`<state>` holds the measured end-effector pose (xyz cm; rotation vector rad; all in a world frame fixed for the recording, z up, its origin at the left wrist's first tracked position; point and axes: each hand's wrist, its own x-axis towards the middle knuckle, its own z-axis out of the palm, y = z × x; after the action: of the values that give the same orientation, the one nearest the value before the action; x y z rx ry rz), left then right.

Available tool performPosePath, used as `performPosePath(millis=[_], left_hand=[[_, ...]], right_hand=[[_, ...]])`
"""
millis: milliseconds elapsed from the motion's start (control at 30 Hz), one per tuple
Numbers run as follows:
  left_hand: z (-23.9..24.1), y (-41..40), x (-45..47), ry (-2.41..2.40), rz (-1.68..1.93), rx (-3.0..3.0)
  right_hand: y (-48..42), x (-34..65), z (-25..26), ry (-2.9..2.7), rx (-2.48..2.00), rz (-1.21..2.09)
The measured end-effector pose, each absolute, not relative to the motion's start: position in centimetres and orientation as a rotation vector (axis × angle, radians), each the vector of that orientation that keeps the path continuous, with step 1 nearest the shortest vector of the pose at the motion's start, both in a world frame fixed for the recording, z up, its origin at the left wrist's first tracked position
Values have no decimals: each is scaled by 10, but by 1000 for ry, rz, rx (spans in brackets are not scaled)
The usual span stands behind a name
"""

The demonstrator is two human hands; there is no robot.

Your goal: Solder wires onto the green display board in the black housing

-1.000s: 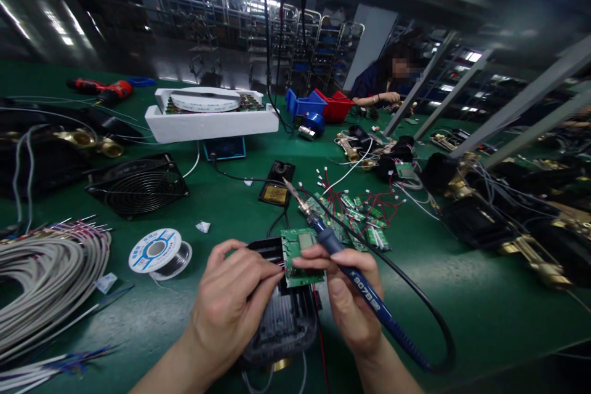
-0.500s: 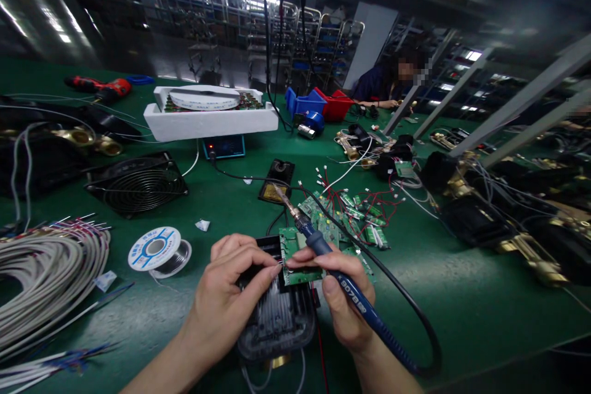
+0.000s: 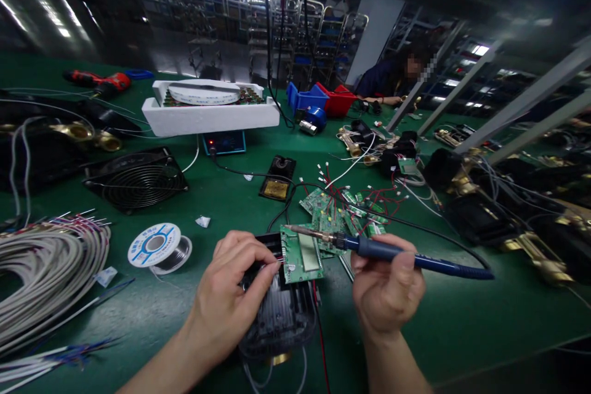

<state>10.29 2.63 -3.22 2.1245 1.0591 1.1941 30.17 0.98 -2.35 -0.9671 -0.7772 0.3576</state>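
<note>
Our right hand (image 3: 386, 289) grips a soldering iron (image 3: 381, 250), its tip near the green circuit board (image 3: 295, 265), which partly overlaps the black case (image 3: 279, 323); our left hand (image 3: 234, 286) pinches thin wires (image 3: 279, 260) beside the board's left edge.

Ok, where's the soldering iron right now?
In the head view, the soldering iron is right of centre, held in the right hand, its tip pointing left over the upper part of the green circuit board; contact is unclear.

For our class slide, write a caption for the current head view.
Left hand pinches thin wires at the edge of a green circuit board; right hand holds a soldering iron over it.
</note>
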Motion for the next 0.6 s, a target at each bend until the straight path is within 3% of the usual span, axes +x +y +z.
performPosePath(millis=[600], left_hand=[[-35, 29, 103, 1039, 1159, 2159]], right_hand=[[13, 311, -24, -560, -1061, 376]])
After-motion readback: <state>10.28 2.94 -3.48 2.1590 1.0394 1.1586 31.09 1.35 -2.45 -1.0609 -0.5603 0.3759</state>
